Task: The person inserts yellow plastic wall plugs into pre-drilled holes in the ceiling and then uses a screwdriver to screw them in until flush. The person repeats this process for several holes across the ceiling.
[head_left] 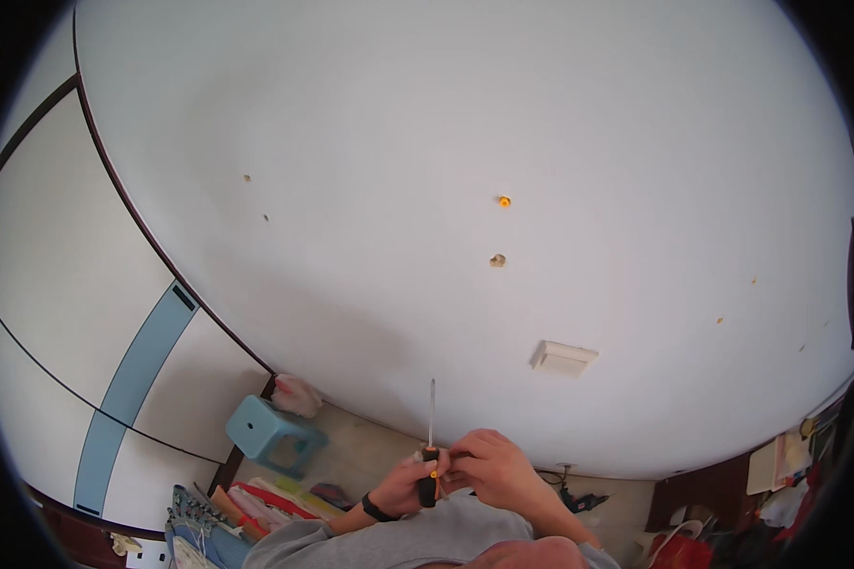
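Observation:
My left hand (pixel 403 486) is closed around a screwdriver (pixel 429 491) with a black and orange handle, its thin metal shaft pointing up toward the wall. A small yellow-orange spot shows by the handle; whether it is a separate piece or part of the handle, I cannot tell. Close against the left fingers, my right hand (pixel 499 471) has its fingers pinched together; anything between them is hidden. Ahead, a yellow wall plug (pixel 505 201) sits in the white wall (pixel 380 190). Below it is a rough hole (pixel 497 261).
A white wall switch (pixel 565 358) juts out right of the hole. Down left stand a light blue stool (pixel 268 432), a plastic bag (pixel 297 395) and a cabinet (pixel 152 370). A power tool (pixel 584 500) lies on the floor behind my right forearm. Clutter fills the lower right.

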Demonstrator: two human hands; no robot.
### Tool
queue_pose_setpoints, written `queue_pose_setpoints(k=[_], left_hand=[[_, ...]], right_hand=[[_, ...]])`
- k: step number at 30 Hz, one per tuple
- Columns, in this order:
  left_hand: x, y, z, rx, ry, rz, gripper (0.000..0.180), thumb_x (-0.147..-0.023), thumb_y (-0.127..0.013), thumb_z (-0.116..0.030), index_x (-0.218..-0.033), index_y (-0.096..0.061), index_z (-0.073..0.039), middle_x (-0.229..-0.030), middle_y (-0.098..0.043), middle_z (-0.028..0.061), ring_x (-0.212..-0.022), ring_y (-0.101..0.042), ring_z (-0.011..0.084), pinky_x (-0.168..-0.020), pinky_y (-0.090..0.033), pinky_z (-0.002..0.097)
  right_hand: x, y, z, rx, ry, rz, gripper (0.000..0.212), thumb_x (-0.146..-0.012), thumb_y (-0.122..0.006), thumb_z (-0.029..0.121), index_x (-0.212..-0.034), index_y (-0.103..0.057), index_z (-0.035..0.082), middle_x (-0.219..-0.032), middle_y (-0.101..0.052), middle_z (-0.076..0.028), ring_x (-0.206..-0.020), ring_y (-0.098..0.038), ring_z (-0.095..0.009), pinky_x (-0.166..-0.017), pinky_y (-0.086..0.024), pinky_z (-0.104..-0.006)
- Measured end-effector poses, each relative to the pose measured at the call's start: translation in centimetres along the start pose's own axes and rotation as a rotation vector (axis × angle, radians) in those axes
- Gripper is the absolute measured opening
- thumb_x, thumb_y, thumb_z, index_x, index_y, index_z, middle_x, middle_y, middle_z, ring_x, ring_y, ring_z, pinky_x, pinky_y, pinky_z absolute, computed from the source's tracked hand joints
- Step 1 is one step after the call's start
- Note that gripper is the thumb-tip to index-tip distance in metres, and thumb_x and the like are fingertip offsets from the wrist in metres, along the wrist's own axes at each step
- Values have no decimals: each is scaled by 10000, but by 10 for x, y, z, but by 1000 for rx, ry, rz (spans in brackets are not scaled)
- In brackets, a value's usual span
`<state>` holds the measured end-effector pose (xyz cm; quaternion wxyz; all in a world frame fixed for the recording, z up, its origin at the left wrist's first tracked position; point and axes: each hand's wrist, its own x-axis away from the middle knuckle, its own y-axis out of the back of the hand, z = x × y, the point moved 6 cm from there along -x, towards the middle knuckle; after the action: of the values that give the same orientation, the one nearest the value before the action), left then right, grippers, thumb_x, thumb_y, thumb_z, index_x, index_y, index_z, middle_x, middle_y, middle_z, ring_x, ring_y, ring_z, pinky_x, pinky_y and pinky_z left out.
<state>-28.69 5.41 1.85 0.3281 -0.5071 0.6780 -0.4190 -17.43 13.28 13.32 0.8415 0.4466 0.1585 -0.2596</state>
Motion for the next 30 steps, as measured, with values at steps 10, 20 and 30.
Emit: queue_pose_setpoints(k=[10, 20, 30], left_hand=[[1, -43, -34, 6, -24, 122, 223, -1039, -587, -285, -931, -596, -90, -1574, -400, 223, -1455, -404, 363, -1176, -357, 490], [22, -3, -40, -93, 61, 88, 229, -1001, -647, -279, -926, -569, -77, -1467, -508, 261, -1269, -574, 364, -1055, -457, 495], [37, 6, -59, -105, -6, 72, 277, -983, -672, -318, -923, -554, -75, -1254, -603, 194, -1128, -609, 325, -978, -476, 475]], right_hand=[[-17, 50, 17, -22, -138, -422, 260, -734, -622, -162, -902, -703, 18, -930, -658, -109, -787, -614, -255, -669, -506, -341], [-72, 147, 42, -133, -85, -1175, 146, -837, -675, -166, -946, -710, -76, -861, -718, -148, -771, -674, -199, -748, -547, -310], [-149, 162, 33, 74, -71, -1093, 165, -905, -638, -110, -1041, -701, -42, -921, -712, -74, -722, -706, -150, -664, -579, -259]])
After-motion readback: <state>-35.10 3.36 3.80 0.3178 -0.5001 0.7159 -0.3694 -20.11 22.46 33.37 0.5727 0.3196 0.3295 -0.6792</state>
